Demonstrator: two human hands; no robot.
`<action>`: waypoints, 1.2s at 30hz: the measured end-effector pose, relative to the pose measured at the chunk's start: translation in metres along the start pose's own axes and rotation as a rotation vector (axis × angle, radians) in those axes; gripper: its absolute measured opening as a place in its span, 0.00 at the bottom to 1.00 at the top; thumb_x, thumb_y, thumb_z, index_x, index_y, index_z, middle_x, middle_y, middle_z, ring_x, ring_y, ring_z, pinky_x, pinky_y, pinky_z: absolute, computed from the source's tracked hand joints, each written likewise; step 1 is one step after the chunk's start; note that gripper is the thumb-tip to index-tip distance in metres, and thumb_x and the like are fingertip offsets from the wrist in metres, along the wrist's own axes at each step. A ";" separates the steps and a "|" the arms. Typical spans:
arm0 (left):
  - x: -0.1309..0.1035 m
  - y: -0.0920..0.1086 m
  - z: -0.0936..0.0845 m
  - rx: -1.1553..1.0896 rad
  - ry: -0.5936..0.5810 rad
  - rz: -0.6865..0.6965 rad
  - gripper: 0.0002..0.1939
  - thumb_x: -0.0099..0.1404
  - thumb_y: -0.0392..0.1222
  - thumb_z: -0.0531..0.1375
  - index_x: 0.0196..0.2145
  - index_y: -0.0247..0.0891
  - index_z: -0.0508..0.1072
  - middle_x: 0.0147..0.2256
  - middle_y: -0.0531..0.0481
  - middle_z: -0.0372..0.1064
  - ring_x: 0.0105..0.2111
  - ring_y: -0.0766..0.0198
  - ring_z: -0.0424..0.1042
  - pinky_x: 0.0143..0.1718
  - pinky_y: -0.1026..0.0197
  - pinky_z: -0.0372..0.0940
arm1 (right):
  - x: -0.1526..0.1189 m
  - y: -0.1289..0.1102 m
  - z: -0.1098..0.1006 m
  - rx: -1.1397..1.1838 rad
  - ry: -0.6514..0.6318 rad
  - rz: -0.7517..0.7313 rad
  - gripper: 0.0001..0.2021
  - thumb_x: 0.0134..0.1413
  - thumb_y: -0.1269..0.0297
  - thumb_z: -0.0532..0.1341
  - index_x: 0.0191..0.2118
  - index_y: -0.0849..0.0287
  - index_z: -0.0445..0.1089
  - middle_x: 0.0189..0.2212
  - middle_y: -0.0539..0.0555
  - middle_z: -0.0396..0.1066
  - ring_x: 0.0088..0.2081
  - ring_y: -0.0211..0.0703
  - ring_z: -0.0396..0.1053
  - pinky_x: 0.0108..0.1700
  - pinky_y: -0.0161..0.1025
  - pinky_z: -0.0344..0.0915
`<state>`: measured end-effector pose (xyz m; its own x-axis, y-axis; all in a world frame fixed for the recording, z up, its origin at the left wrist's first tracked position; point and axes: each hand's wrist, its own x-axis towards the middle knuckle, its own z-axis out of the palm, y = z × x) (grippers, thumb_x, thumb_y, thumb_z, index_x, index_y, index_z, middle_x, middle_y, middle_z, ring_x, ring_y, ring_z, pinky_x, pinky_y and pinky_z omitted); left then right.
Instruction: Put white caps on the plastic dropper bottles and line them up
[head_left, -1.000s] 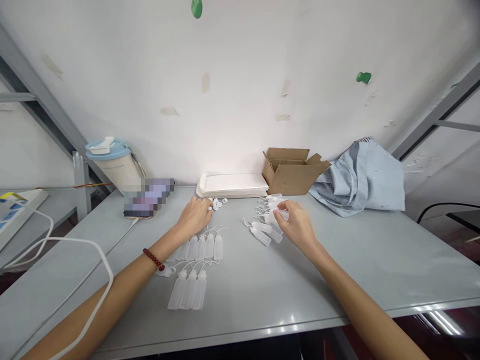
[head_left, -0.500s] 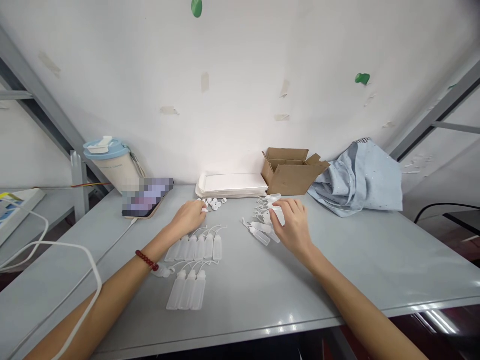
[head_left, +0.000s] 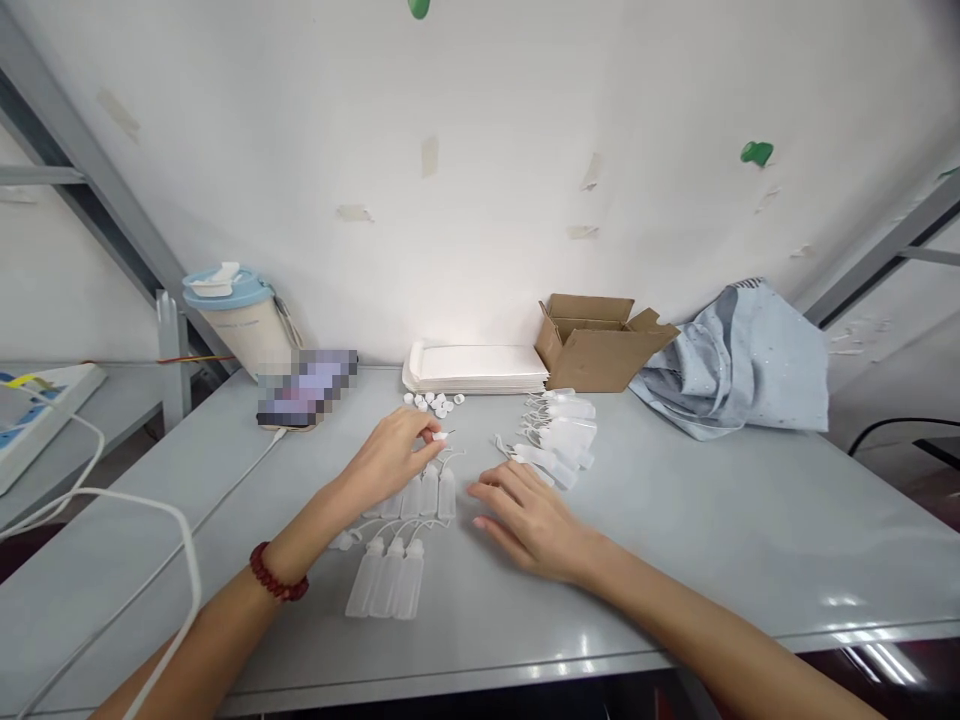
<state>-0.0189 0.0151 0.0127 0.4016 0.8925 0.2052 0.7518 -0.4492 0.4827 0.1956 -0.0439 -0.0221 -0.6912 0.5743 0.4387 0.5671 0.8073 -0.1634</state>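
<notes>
My left hand point(head_left: 396, 448) pinches a small white cap point(head_left: 440, 436) with a thin dark needle-like tip, held above the back row of bottles. Under and in front of it lie translucent squeeze bottles point(head_left: 385, 585) with thin curved straps, in two rows partly covered by the hand. My right hand point(head_left: 529, 520) is held low over the table, right of those rows, its fingers apart and nothing visible in them. Just beyond its fingers is a loose pile of similar bottles point(head_left: 566, 432). Several small white caps point(head_left: 433, 402) lie together behind my left hand.
A stack of white envelopes point(head_left: 476, 370) and an opened cardboard box point(head_left: 600, 350) stand by the wall. To their right is a crumpled light-blue cloth point(head_left: 742, 365). At the left are a phone point(head_left: 304, 392), its white cable point(head_left: 225, 495) and a lidded cup point(head_left: 247, 325).
My left hand has come away from the cap pile toward me and right, with a small cap. My right hand has left the bottle pile and moved nearer and left. The view has shifted slightly.
</notes>
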 end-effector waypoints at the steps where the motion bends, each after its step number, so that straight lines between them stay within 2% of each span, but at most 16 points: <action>1: -0.002 0.003 0.002 -0.022 0.012 0.004 0.08 0.61 0.43 0.53 0.32 0.38 0.69 0.33 0.48 0.71 0.39 0.57 0.68 0.40 0.57 0.61 | 0.000 0.000 0.002 -0.003 -0.032 0.000 0.13 0.61 0.64 0.51 0.49 0.61 0.63 0.41 0.60 0.65 0.39 0.45 0.60 0.41 0.43 0.60; 6: -0.006 0.013 0.008 -0.091 0.089 0.001 0.07 0.60 0.42 0.55 0.32 0.38 0.70 0.33 0.49 0.71 0.37 0.59 0.69 0.40 0.58 0.62 | 0.000 -0.001 0.008 -0.029 -0.143 0.018 0.18 0.62 0.56 0.48 0.54 0.56 0.60 0.48 0.60 0.61 0.44 0.48 0.58 0.45 0.45 0.59; 13: -0.009 0.020 0.013 -0.127 0.098 0.018 0.07 0.61 0.41 0.54 0.33 0.39 0.70 0.33 0.49 0.70 0.37 0.59 0.68 0.38 0.58 0.63 | 0.002 -0.003 0.010 -0.033 -0.181 0.051 0.22 0.61 0.50 0.48 0.56 0.52 0.60 0.47 0.60 0.60 0.44 0.47 0.57 0.46 0.45 0.58; 21: -0.010 0.022 0.014 -0.109 0.086 0.067 0.06 0.61 0.40 0.54 0.32 0.38 0.70 0.32 0.49 0.70 0.37 0.59 0.67 0.40 0.57 0.62 | 0.004 -0.002 0.010 0.018 -0.195 0.061 0.22 0.60 0.50 0.49 0.56 0.53 0.60 0.47 0.59 0.60 0.45 0.48 0.56 0.48 0.47 0.57; 36: -0.013 0.025 0.017 -0.109 0.079 0.062 0.06 0.61 0.40 0.54 0.32 0.39 0.69 0.33 0.49 0.70 0.36 0.59 0.68 0.38 0.58 0.63 | 0.004 -0.001 0.011 -0.011 -0.183 0.056 0.19 0.61 0.50 0.47 0.51 0.56 0.63 0.38 0.56 0.62 0.40 0.44 0.57 0.43 0.43 0.58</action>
<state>0.0033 -0.0086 0.0069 0.3999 0.8654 0.3020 0.6636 -0.5007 0.5558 0.1872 -0.0405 -0.0300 -0.7280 0.6341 0.2606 0.6109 0.7725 -0.1731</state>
